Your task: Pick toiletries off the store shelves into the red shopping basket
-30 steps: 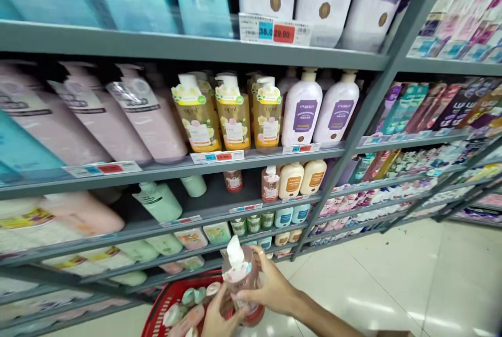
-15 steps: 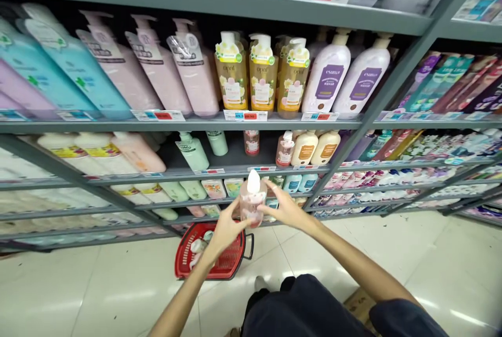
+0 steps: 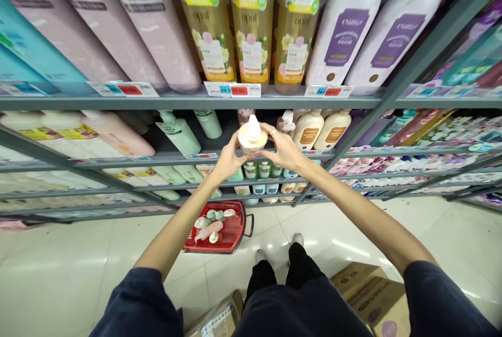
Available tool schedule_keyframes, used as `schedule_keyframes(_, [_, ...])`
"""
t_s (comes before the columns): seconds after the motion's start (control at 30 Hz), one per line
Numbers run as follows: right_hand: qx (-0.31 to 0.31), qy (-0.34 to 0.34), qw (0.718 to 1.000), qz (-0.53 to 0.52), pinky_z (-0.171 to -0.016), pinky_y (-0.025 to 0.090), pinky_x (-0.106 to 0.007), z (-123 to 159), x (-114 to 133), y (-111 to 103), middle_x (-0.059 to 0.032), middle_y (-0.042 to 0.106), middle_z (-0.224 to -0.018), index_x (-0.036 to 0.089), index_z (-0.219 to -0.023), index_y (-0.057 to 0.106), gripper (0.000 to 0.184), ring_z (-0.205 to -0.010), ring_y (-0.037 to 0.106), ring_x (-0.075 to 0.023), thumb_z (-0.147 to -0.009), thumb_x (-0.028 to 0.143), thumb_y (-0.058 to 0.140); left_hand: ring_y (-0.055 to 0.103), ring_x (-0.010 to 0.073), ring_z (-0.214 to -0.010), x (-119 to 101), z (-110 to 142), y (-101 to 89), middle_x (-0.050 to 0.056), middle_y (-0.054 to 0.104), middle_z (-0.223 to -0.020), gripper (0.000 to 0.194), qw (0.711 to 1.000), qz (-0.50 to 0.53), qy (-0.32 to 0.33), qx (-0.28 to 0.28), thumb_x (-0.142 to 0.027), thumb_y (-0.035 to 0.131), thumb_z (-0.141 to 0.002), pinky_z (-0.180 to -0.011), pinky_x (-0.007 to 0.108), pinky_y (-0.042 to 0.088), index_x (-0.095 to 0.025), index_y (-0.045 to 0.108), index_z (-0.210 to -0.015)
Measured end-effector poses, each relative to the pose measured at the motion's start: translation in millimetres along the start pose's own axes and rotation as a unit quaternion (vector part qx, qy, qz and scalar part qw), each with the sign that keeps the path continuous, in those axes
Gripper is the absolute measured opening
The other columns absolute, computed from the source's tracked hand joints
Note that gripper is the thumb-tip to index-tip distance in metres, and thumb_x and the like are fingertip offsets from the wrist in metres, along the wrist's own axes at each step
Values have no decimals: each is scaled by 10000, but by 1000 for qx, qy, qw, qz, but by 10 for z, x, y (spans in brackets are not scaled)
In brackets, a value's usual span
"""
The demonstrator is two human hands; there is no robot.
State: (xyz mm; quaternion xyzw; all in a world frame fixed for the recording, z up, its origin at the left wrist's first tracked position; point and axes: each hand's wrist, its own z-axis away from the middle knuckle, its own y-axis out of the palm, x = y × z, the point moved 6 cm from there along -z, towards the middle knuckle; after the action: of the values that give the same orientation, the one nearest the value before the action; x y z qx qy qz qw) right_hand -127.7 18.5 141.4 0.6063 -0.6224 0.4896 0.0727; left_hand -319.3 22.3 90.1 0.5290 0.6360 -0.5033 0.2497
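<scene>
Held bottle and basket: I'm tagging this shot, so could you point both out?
Held bottle [image 3: 253,136]: head view, on its pale top.
Basket [image 3: 232,229]: head view, on its bare red inside.

Bottle [image 3: 252,141]: held up, roughly upright
Top [image 3: 253,126]: white, pointed, on
Collar [image 3: 244,136]: pale yellow
Spot: before the shelves [image 3: 176,102]

Head-worn view, forward-down over hands [image 3: 285,149] toward shelves [image 3: 176,102]

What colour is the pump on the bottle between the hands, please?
The pump is white, clearest in the head view.
</scene>
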Motion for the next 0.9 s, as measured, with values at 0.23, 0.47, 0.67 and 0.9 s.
schedule_keyframes(0.23, [-1, -4, 999, 47, -1337, 385, -559, -144, -338, -12, -175, 510, -1686, 149, -1616, 473, 824, -1585, 472, -346, -909, 363, 840, 538, 392, -1512, 236, -276, 110, 251, 543, -1637, 1116, 998, 51, 25, -12, -596, 914, -764, -1269, 531, 451, -110, 422, -1639])
schedule_keyframes(0.47, [15, 22, 997, 76, -1356, 339, -518, -237, -574, 66, -136, 497, -1698, 142, -1626, 466, 813, -1597, 444, -342, -945, 407, 823, 510, 445, -1517, 576, -449, 241, 234, 568, -1590, 1164, 998, 66, -4, 9, -618, 958, -708, -1275, 638, 408, -111, 427, -1610])
schedule_keyframes(0.67, [-1, 43, 993, 106, -1376, 337, -565, -254, -670, 173, -126, 514, -1687, 195, -1648, 463, 789, -1586, 459, -335, -946, 290, 811, 537, 480, -1480, 963, -554, 311, 258, 599, -1519, 1156, 997, 68, -17, 39, -645, 980, -676, -1235, 715, 406, -73, 466, -1540])
schedule_keyframes(0.9, [-45, 138, 980, 136, -1266, 484, -636, -255, -850, 162, -145, 632, -1497, 290, -1552, 583, 657, -1456, 557, -421, -967, 521, 769, 712, 397, -1295, 1260, -771, 374, 183, 716, -1393, 1009, 996, 63, 0, 66, -600, 1015, -624, -1154, 593, 553, -197, 567, -1433])
